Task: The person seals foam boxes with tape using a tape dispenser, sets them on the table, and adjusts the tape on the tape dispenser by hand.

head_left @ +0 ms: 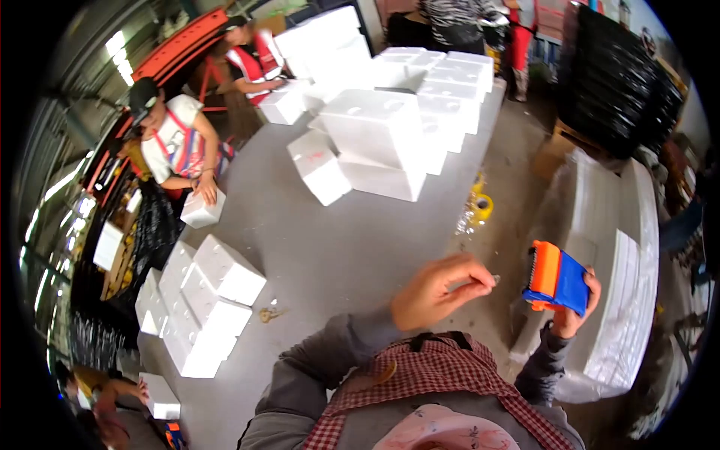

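Observation:
My right hand (576, 309) grips an orange and blue tape dispenser (559, 277) by its blue side, out past the table's right edge. A dark toothed strip runs along the dispenser's left end. To its left is my left hand (442, 290), its thumb and forefinger pinched together and pointing at the dispenser. A small pale bit shows at the fingertips, too small to make out. The two hands are apart. Below my left forearm lies the grey table (315, 247).
White foam boxes (214, 300) are stacked at the table's left; more boxes (371, 127) stand further back. Two co-workers (180, 139) handle boxes along the far left edge. Yellow tape rolls (482, 207) lie at the right edge. Wrapped white sheets (600, 277) stand right.

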`<action>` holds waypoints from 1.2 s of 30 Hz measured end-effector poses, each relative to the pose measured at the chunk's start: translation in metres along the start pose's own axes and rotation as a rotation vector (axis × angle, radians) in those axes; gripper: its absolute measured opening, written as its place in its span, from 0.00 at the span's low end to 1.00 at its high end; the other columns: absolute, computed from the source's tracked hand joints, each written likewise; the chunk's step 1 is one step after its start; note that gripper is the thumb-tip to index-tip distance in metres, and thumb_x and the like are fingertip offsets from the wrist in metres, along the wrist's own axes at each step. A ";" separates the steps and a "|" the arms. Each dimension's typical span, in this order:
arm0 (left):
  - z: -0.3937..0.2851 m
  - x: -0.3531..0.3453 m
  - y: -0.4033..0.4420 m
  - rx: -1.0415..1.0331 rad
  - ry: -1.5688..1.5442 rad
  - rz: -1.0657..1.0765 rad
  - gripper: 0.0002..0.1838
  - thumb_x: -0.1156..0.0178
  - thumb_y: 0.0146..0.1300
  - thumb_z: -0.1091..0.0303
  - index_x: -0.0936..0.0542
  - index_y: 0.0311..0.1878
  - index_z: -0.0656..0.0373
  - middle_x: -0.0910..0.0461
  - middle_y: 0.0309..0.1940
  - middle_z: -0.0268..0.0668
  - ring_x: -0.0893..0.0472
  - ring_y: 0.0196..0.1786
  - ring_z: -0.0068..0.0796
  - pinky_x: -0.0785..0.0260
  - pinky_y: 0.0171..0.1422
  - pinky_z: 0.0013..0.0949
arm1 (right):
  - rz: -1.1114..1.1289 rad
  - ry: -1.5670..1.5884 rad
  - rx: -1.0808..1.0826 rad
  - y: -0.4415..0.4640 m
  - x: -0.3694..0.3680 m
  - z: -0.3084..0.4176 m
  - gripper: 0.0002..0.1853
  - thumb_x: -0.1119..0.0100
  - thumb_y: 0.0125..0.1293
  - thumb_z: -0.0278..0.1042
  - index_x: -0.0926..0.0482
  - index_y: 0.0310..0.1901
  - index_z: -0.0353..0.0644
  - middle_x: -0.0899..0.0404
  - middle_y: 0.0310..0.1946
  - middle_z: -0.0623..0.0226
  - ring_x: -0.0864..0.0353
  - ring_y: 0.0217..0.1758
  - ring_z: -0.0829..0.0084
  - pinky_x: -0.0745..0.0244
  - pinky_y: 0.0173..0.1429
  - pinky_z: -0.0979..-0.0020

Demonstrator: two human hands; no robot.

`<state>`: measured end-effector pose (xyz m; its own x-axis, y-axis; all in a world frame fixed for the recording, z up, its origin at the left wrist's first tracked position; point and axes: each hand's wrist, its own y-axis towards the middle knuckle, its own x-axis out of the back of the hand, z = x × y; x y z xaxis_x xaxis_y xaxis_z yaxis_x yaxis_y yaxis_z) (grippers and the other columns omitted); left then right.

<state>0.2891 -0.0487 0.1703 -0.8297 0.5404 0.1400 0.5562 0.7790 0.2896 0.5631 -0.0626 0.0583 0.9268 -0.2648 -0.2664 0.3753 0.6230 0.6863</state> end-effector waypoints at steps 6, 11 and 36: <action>-0.001 0.003 -0.011 -0.072 0.185 -0.008 0.05 0.41 0.55 0.81 0.23 0.35 0.61 0.27 0.34 0.34 0.26 0.38 0.25 0.33 0.41 0.26 | -0.004 0.074 -0.029 -0.003 -0.004 -0.011 0.28 0.33 0.48 0.42 0.32 0.50 0.43 0.35 0.45 0.58 0.32 0.46 0.67 0.34 0.52 0.69; 0.012 0.006 -0.023 -0.051 0.175 -0.107 0.05 0.40 0.53 0.80 0.24 0.31 0.60 0.27 0.33 0.34 0.26 0.38 0.25 0.34 0.41 0.26 | 0.025 0.088 -0.048 -0.006 -0.007 -0.017 0.30 0.32 0.48 0.47 0.32 0.51 0.44 0.35 0.47 0.59 0.32 0.48 0.67 0.33 0.54 0.69; 0.010 -0.005 -0.031 -0.071 0.346 -0.205 0.14 0.41 0.57 0.75 0.27 0.47 0.62 0.26 0.31 0.31 0.28 0.30 0.20 0.35 0.39 0.25 | 0.110 0.020 -0.098 -0.022 -0.004 -0.012 0.30 0.35 0.50 0.49 0.32 0.52 0.44 0.35 0.52 0.60 0.33 0.54 0.65 0.37 0.59 0.67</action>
<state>0.2762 -0.0725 0.1509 -0.8970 0.2275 0.3789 0.3826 0.8290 0.4079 0.5511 -0.0668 0.0358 0.9622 -0.1769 -0.2072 0.2702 0.7167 0.6429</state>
